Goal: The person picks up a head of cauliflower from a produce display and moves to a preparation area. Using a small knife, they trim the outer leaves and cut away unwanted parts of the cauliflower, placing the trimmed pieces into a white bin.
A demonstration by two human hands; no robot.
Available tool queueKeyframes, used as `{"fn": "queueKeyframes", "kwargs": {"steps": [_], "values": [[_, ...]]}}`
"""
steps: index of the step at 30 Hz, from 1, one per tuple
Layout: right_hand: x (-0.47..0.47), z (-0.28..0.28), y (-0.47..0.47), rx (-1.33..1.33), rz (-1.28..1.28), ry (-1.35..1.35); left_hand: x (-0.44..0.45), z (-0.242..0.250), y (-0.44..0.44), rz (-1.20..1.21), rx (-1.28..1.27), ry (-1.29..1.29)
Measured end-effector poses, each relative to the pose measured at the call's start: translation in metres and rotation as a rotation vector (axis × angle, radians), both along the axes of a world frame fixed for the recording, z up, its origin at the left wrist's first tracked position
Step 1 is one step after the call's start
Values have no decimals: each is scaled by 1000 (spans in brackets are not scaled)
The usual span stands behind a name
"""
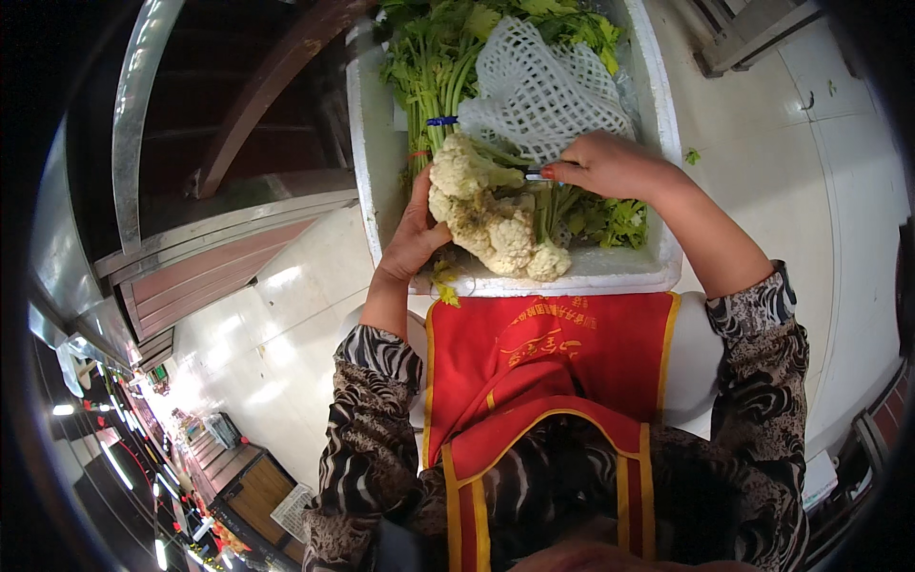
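Observation:
My left hand (418, 232) grips a cauliflower head (493, 222) from its left side, above the near end of a white foam box (672, 179). Brownish patches mark the middle of the curds. In my right hand (607, 166) is a small knife (536, 174), its short visible part up against the cauliflower's upper right; the rest of it is hidden by my fingers. Behind the cauliflower lies celery (443, 79), its stalks bound with a blue tie (442, 121). White foam netting (536, 93) rests on the greens beyond my right hand.
More leafy greens (622, 222) lie in the box's near right corner. A dark stall frame (250, 93) stands close on the left. Leaf scraps (691, 156) dot the tiled floor (758, 143) at right, near a metal leg (750, 39).

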State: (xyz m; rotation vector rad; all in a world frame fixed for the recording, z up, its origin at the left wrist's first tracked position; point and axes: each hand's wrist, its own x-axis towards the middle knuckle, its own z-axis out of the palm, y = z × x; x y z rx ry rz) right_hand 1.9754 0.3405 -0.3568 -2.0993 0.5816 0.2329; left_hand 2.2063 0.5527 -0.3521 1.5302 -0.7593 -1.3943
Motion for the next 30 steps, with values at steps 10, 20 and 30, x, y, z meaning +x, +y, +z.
{"fn": "queueKeyframes", "kwargs": {"steps": [10, 20, 30], "values": [[-15, 33, -5, -460, -239, 34, -3, 7, -3, 0, 12, -38], [0, 24, 32, -533, 45, -137, -2, 6, 6, 5, -56, 149], [13, 3, 26, -123, 92, -88, 5, -3, 4, -13, 21, 45]]}}
